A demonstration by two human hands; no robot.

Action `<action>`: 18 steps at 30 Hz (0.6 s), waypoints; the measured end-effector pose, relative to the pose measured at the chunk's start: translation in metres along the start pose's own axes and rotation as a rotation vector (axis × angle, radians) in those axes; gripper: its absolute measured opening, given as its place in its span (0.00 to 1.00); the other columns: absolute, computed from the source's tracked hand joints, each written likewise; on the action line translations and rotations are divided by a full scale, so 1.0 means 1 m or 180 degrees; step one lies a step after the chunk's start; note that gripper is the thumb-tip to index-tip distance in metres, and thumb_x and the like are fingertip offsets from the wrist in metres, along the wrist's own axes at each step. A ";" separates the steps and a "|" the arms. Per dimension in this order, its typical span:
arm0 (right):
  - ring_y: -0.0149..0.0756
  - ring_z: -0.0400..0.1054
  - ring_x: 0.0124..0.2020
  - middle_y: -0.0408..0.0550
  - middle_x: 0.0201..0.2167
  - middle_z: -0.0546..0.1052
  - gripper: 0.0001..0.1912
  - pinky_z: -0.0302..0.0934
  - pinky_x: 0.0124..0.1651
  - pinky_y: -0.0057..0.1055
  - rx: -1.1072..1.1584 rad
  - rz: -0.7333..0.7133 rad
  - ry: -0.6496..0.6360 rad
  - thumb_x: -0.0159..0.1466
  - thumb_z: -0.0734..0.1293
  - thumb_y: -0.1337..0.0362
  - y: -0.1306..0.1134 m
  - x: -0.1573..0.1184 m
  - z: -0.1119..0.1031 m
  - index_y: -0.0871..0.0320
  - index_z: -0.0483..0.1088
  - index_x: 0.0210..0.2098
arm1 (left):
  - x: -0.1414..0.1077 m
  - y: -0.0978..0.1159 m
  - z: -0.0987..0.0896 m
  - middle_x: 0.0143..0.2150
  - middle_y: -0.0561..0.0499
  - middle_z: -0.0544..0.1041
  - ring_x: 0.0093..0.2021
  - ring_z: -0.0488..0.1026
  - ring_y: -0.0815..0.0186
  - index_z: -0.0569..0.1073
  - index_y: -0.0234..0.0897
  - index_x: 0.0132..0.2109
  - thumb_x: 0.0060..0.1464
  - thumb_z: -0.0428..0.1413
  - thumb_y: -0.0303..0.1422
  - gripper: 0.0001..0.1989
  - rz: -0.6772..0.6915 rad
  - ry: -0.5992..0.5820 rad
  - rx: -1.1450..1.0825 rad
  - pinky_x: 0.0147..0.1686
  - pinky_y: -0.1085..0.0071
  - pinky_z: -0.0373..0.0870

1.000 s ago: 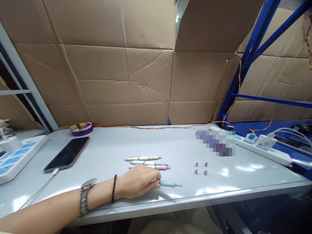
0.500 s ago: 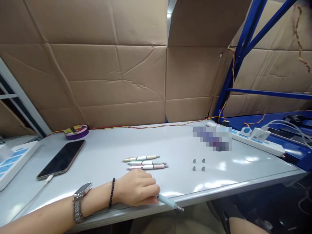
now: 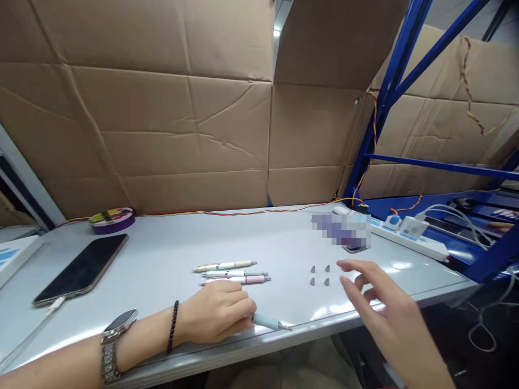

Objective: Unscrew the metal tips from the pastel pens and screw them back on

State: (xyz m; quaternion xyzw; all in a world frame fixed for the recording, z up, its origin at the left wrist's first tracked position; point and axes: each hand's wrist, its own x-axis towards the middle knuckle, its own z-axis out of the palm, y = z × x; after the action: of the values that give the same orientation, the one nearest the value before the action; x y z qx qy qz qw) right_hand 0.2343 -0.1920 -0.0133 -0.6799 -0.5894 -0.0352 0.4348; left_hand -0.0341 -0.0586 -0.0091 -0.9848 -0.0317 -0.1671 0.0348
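Observation:
My left hand is closed around a light blue pen at the front edge of the table. The pen's silver end points right; the rest is hidden in the fist. My right hand hovers at the right, thumb and index finger apart, with nothing between them. Just left of its fingertips stand several small grey cone-shaped pieces, set out in two rows. Behind my left hand lie a cream pen, a pale green pen and a pink pen, side by side.
A phone with a white cable lies at the left, near a purple roll. Power strips sit at both ends of the table. A blurred-out item lies at the back right. Cardboard walls the back.
My right hand has come up from below the table edge to beside the grey pieces. The blue pen in my left hand now lies closer to level. The view has shifted slightly.

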 end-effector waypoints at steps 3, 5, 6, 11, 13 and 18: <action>0.33 0.67 0.24 0.46 0.34 0.74 0.13 0.62 0.25 0.29 -0.0308 0.0319 -0.0564 0.62 0.60 0.55 0.016 0.023 0.020 0.53 0.69 0.42 | -0.001 -0.002 0.002 0.28 0.51 0.70 0.25 0.63 0.65 0.60 0.38 0.36 0.66 0.29 0.38 0.19 -0.0290 0.0028 -0.0124 0.27 0.71 0.56; 0.34 0.68 0.25 0.44 0.31 0.73 0.12 0.62 0.28 0.29 -0.0404 0.0475 -0.0806 0.61 0.60 0.56 0.028 0.028 0.029 0.53 0.69 0.40 | -0.002 -0.003 0.002 0.29 0.52 0.70 0.25 0.64 0.66 0.59 0.38 0.36 0.66 0.31 0.38 0.17 -0.0426 -0.0003 -0.0191 0.27 0.71 0.56; 0.35 0.68 0.27 0.44 0.30 0.73 0.11 0.62 0.30 0.29 -0.0395 0.0484 -0.0895 0.61 0.60 0.57 0.032 0.029 0.032 0.53 0.70 0.38 | -0.003 -0.003 0.003 0.29 0.52 0.71 0.25 0.65 0.66 0.59 0.38 0.37 0.66 0.32 0.37 0.15 -0.0486 -0.0033 -0.0203 0.27 0.71 0.56; 0.36 0.69 0.29 0.45 0.28 0.75 0.09 0.62 0.32 0.30 -0.0008 0.0403 -0.0701 0.60 0.61 0.60 0.023 0.027 0.028 0.54 0.70 0.30 | -0.006 -0.002 0.002 0.28 0.54 0.71 0.26 0.68 0.65 0.59 0.39 0.37 0.64 0.38 0.35 0.09 -0.0836 -0.0151 -0.0360 0.26 0.73 0.56; 0.37 0.69 0.31 0.46 0.30 0.76 0.09 0.64 0.33 0.30 0.0387 0.0452 -0.0338 0.61 0.61 0.58 0.006 0.025 0.028 0.55 0.70 0.32 | -0.005 -0.002 0.001 0.28 0.55 0.70 0.26 0.68 0.66 0.59 0.39 0.37 0.64 0.39 0.34 0.08 -0.0987 -0.0132 -0.0510 0.27 0.74 0.57; 0.37 0.70 0.34 0.47 0.32 0.75 0.07 0.67 0.37 0.29 0.1727 0.0195 -0.0699 0.59 0.65 0.59 -0.036 0.015 0.045 0.56 0.71 0.32 | -0.002 -0.001 -0.002 0.27 0.55 0.70 0.24 0.66 0.67 0.59 0.39 0.36 0.63 0.41 0.35 0.08 -0.1342 -0.0030 -0.0752 0.26 0.75 0.57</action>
State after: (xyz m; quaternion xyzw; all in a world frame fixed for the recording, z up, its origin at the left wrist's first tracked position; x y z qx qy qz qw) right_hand 0.1877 -0.1548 -0.0130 -0.5561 -0.6000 0.2106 0.5352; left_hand -0.0371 -0.0580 -0.0079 -0.9544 -0.2169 -0.1687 -0.1164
